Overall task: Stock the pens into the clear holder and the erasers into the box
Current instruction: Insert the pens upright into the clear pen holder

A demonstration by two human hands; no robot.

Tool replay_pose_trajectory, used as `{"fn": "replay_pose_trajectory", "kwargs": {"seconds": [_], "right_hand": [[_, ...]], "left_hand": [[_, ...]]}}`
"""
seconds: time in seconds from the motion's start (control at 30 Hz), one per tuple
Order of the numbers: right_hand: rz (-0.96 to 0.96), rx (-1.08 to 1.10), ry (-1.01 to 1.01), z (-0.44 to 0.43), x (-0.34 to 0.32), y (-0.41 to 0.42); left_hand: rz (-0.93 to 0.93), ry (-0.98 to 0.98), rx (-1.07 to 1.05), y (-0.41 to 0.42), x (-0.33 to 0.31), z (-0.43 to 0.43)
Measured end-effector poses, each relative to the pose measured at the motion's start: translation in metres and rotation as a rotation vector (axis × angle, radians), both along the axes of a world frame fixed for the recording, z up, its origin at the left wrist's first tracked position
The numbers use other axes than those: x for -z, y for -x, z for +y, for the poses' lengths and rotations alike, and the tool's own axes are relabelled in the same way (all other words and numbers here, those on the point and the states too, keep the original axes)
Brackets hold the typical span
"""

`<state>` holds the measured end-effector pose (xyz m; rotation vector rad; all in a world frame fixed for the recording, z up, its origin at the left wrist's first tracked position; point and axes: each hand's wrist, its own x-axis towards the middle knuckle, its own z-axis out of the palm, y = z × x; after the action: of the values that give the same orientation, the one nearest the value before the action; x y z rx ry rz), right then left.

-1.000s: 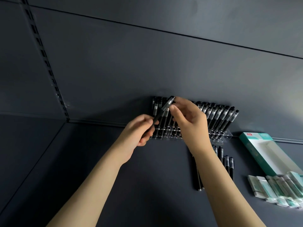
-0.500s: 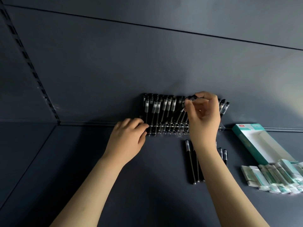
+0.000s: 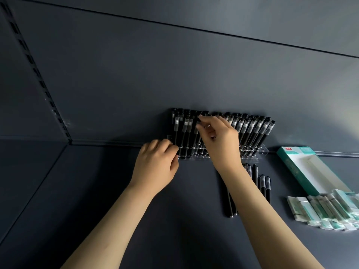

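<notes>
A clear holder (image 3: 254, 154) stands against the shelf's back wall, filled with a row of upright black pens (image 3: 252, 129). My right hand (image 3: 221, 140) pinches the top of one black pen (image 3: 199, 119) standing in the left half of the row. My left hand (image 3: 155, 164) has its fingers curled against the holder's left front corner and holds it. Several loose pens (image 3: 262, 186) lie on the shelf behind my right wrist. The teal and white eraser box (image 3: 303, 167) lies open at the right, with several wrapped erasers (image 3: 326, 212) in a row in front of it.
The dark shelf board (image 3: 97, 191) meets a dark back wall (image 3: 174, 74). A slotted upright rail (image 3: 38, 78) runs down the left corner. The erasers reach the frame's right edge.
My left hand let go of the pen and dropped to the holder's left corner. My right hand carried the pen to the row, then moved left along it.
</notes>
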<state>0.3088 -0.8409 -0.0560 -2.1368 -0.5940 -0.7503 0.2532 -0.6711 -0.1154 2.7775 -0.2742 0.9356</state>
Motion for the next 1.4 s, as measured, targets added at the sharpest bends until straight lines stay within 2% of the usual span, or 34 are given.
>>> {"fn": "replay_pose_trajectory", "kwargs": {"seconds": [0.17, 0.27, 0.4, 0.5, 0.57, 0.7, 0.9, 1.27, 1.4], "right_hand": [[0.027, 0.014, 0.036, -0.025, -0.009, 0.006], [0.167, 0.071, 0.053, -0.079, -0.008, 0.021], [0.481, 0.042, 0.381, -0.166, 0.006, 0.033], [0.673, -0.057, 0.513, -0.207, 0.010, 0.034], [0.733, -0.119, 0.533, -0.219, 0.011, 0.034], [0.730, -0.228, 0.594, -0.226, 0.022, 0.026], [0.698, -0.299, 0.415, -0.231, 0.031, 0.023], [0.664, -0.419, 0.262, -0.238, 0.043, 0.022], [0.652, -0.429, 0.193, -0.238, 0.047, 0.020]], "left_hand": [[0.017, 0.029, -0.075, 0.007, -0.003, -0.008], [0.061, 0.159, -0.059, 0.022, -0.007, -0.028], [0.366, 0.312, 0.066, 0.046, -0.009, -0.080], [0.594, 0.260, 0.060, 0.053, -0.006, -0.125], [0.660, 0.198, 0.022, 0.053, -0.006, -0.151], [0.761, 0.156, -0.066, 0.051, -0.005, -0.194], [0.770, 0.141, -0.203, 0.044, -0.007, -0.227], [0.779, 0.207, -0.260, 0.037, -0.017, -0.228], [0.728, 0.109, -0.392, 0.028, -0.015, -0.239]]}}
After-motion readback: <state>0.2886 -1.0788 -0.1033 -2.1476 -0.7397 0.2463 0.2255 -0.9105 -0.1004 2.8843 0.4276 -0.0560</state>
